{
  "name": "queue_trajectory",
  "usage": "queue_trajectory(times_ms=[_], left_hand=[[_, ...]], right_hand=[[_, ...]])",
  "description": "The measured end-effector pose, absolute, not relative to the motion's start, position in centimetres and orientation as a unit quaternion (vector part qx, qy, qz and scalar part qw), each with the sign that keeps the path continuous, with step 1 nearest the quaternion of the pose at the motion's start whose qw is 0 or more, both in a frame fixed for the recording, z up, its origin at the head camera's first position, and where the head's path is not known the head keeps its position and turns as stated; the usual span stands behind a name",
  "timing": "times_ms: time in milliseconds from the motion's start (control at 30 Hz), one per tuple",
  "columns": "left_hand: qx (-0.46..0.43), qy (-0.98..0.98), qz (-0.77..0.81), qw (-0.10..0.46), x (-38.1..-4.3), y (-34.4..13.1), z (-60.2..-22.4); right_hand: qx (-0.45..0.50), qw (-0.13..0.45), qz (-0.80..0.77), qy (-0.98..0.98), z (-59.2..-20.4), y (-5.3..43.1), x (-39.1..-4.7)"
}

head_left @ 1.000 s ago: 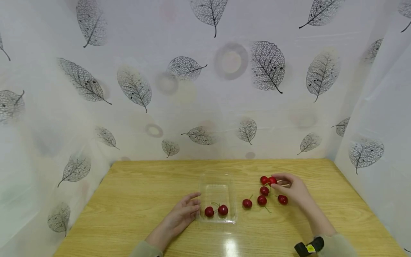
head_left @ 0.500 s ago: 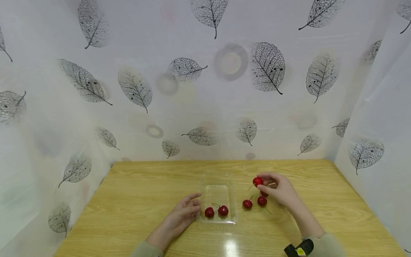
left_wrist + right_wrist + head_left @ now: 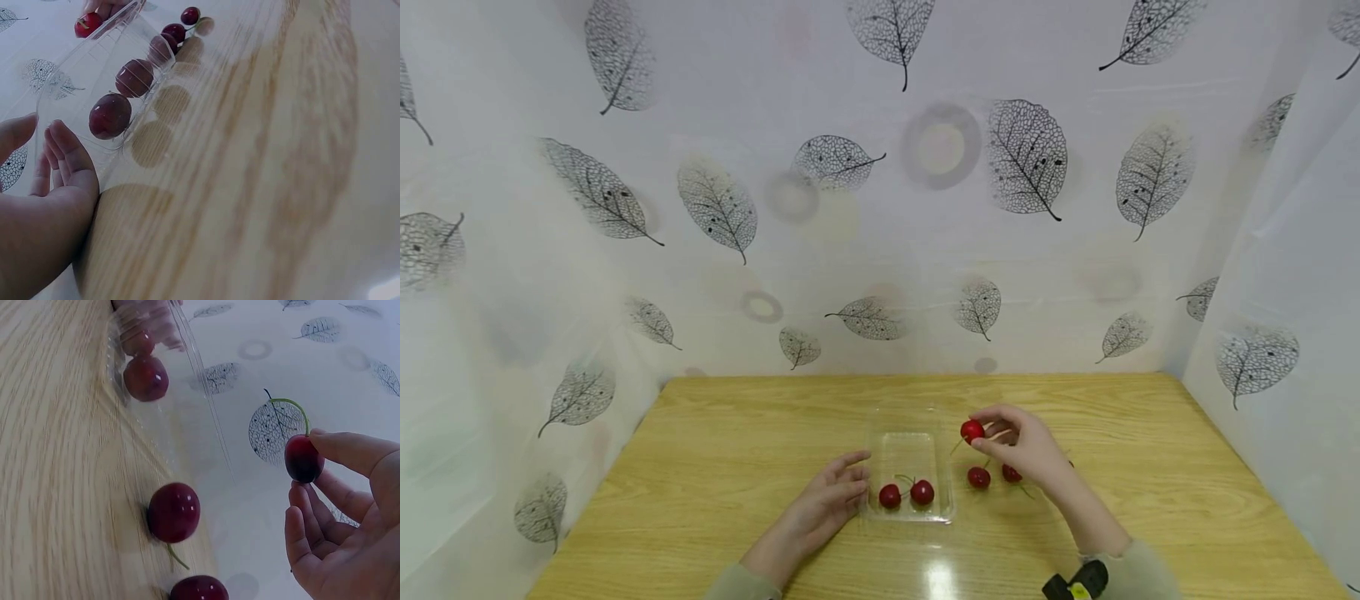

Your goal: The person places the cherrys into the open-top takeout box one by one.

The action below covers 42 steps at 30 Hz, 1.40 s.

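Note:
A clear plastic box stands on the wooden table with two stemmed cherries inside, one a dark red cherry, near its front end. My left hand rests at the box's left side, fingers relaxed and fingertips right at the wall. Between thumb and fingertips my right hand pinches a bright red cherry, held up just right of the box with its green stem free. Below that hand lie another cherry and a partly covered cherry. The other loose cherries are mostly hidden behind the right hand.
The wooden table runs back to a pale curtain printed with leaves, which also closes off both sides. A black band sits on the right wrist.
My right hand has lifted a cherry from the back of the loose group and carried it left toward the box. The left hand and box have stayed in place.

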<state>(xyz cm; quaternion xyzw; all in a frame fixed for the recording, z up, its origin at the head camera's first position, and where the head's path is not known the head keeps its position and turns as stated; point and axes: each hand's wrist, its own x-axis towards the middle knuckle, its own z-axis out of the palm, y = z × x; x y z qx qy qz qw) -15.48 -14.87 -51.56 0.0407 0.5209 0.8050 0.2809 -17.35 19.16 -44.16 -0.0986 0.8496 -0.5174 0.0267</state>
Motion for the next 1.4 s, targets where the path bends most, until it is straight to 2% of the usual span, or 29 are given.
queue_trajectory(times_ms=[600, 1400], left_hand=[[0.043, 0.521, 0.804, 0.282, -15.5, -14.9, -51.6], [0.037, 0.518, 0.807, 0.282, -15.5, -14.8, -51.6]], right_hand=[[-0.181, 0.045, -0.530, 0.828, -45.4, 15.7, -17.0], [-0.224, 0.052, -0.495, 0.838, -46.4, 13.1, -15.7]])
